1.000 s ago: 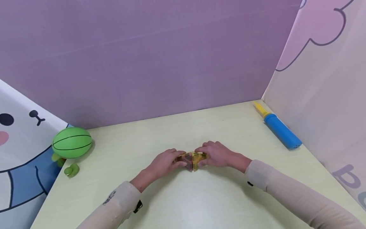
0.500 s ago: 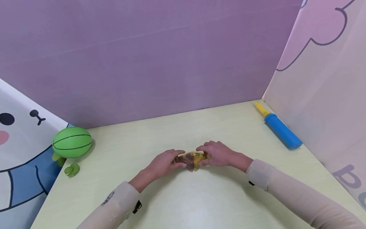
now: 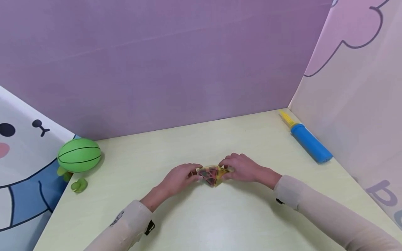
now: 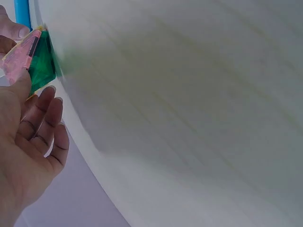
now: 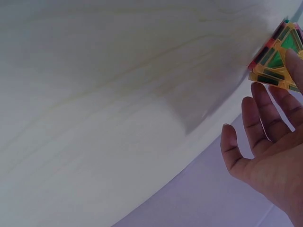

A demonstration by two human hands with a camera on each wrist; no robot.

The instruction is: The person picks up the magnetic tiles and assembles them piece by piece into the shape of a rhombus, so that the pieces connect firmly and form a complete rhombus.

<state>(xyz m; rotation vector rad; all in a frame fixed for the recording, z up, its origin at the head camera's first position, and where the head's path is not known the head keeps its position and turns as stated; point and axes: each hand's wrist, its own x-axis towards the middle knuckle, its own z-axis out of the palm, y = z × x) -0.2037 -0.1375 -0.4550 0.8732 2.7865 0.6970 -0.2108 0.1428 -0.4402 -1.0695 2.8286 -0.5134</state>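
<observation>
Several translucent magnetic tiles are joined into one small angular piece over the middle of the table. In the head view it shows a pink-red tile (image 3: 208,175) on the left and a yellow tile (image 3: 221,174) on the right. My left hand (image 3: 178,179) pinches its left end; in the left wrist view the thumb lies on the pink side, and a green tile (image 4: 42,64) shows beyond. From the right, my right hand (image 3: 243,168) pinches the yellow part. The right wrist view shows its thumb over the yellow triangle frame (image 5: 270,73), the other fingers loosely bent.
A green ball (image 3: 79,155) and a small green toy (image 3: 79,185) sit at the left edge of the pale table (image 3: 188,219). By the right wall lies a blue pump (image 3: 311,143) with a yellow nozzle. A purple wall (image 3: 157,69) closes the back.
The tile piece has turned a little and shifted slightly right, so more of the pink-red face shows. Both hands still hold it, and the right hand has moved slightly right.
</observation>
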